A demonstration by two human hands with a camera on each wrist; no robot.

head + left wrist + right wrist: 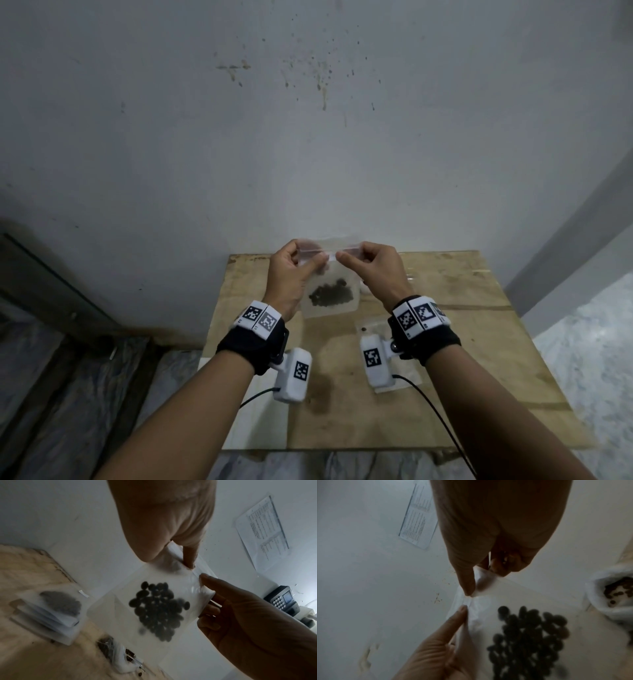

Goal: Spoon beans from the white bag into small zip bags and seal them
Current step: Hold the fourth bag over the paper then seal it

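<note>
A small clear zip bag (339, 274) with dark beans (330, 292) in its bottom hangs upright above the wooden table (479, 342). My left hand (320, 257) pinches the left part of its zip strip, and my right hand (342, 256) pinches the right part, fingertips almost meeting. The left wrist view shows my left hand (171, 562) on the bag's (120, 601) top edge. In the right wrist view my right hand (482, 582) pinches the same edge above the beans (527, 635). The white bag (614, 599) of beans stands open on the table.
A stack of small zip bags (51, 615), the top one holding beans, lies on the table. Another small bag (373, 329) lies under my right wrist. A grey wall (308, 137) stands right behind the table, with a paper sheet (262, 531) on it.
</note>
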